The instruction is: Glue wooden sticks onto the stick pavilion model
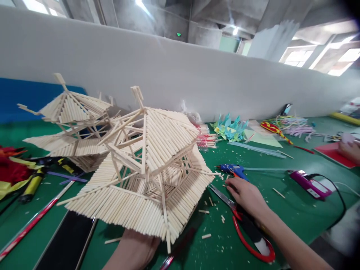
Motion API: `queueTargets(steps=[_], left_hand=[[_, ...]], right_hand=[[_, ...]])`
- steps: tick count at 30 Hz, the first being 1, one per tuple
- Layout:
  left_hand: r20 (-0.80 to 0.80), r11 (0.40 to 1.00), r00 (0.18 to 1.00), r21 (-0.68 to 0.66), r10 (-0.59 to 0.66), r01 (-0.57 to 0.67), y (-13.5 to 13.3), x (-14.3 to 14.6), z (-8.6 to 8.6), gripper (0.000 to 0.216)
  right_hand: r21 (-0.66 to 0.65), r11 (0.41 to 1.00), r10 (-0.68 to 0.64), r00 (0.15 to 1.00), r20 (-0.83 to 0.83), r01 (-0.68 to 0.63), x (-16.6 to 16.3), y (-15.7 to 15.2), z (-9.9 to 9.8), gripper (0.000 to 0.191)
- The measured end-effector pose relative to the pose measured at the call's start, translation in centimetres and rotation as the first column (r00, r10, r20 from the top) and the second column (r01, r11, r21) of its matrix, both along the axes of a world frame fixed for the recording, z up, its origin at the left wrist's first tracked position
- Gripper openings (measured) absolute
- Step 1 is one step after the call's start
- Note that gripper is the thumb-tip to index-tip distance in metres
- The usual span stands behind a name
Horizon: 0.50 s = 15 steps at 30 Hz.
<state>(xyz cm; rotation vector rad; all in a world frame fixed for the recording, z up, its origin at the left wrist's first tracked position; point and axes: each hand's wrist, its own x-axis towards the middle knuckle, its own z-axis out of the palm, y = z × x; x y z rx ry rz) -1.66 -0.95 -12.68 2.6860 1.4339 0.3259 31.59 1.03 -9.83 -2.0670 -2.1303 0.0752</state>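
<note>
A pavilion model (168,138) made of pale wooden sticks stands in the middle, tilted towards me, with a tiered roof and sticks jutting from its corners. My left hand (135,245) reaches under its near edge and holds it from below; the fingers are hidden beneath the roof. Beside a blue glue gun (229,168) with an orange trigger, my right hand (249,195) rests low over the table with curled fingers. What those fingers hold, if anything, is hidden. Red-handled scissors (237,215) lie partly under my right wrist, blades pointing at the model.
A second stick pavilion (75,116) stands at the back left. Cut stick pieces (206,236) litter the green table (281,225). A purple power strip (311,184) with a black cable lies right. Teal folded paper (230,127) sits behind. Another person's hand (350,150) is at far right.
</note>
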Motion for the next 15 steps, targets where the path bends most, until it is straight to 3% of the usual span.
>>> queueTargets(steps=[9,15], left_hand=[[-0.060,0.995,0.998,0.099,0.018,-0.012,-1.2,-1.4,1.1,0.031],[-0.056,0.991,0.998,0.133,0.012,-0.005,-0.8,-0.8,1.1,0.031]], right_hand=[[-0.144,0.989,0.068,0.981,0.180,-0.043,-0.9,1.2,-0.4,0.014],[-0.168,0.985,0.072,0.969,0.235,-0.033,-0.7,1.3,-0.7,0.015]])
